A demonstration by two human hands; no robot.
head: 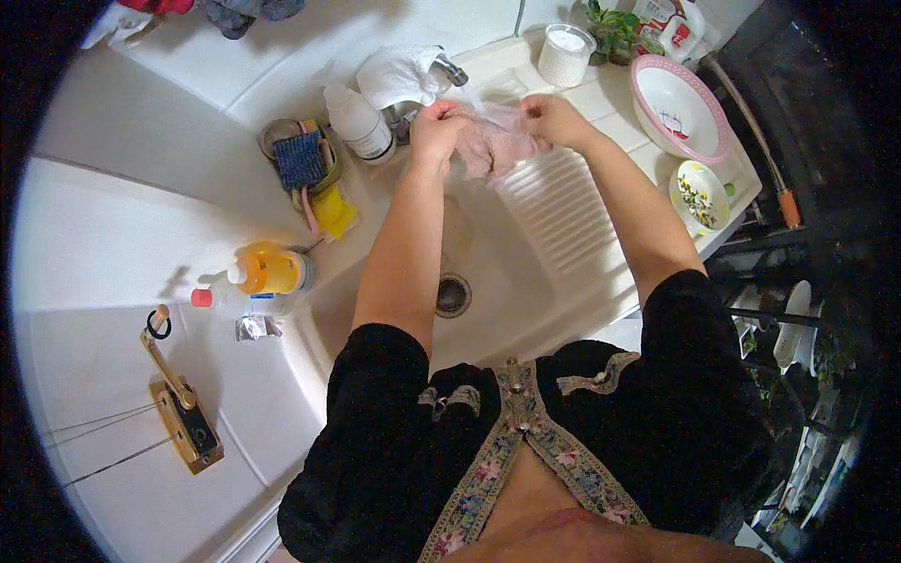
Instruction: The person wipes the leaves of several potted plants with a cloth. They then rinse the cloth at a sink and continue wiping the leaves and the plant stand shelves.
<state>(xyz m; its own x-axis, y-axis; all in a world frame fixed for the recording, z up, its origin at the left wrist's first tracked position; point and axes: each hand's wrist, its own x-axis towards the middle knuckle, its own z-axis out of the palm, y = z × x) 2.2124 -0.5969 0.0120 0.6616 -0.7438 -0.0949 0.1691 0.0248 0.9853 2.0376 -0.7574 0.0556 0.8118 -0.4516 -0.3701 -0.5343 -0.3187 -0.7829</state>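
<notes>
A wet pink cloth (489, 144) is stretched between my two hands below the metal faucet (450, 70), and water runs onto it. My left hand (438, 130) grips its left end, with the fingertips partly hidden. The right end is pinched in my right hand (552, 121). Under the cloth lies the laundry sink (493, 239), whose ribbed washboard (563, 211) slopes down on the right. The round drain (452, 295) shows near my left forearm. A white cloth (398, 74) is draped over the faucet's body.
Left of the faucet stand a white bottle (357, 127), a blue scrub brush (299, 160) and a yellow cloth (334, 211). An orange bottle (271, 273) is on the left ledge. A white tub (565, 56), a pink-rimmed basin (679, 109) and a small bowl (699, 197) line the right counter.
</notes>
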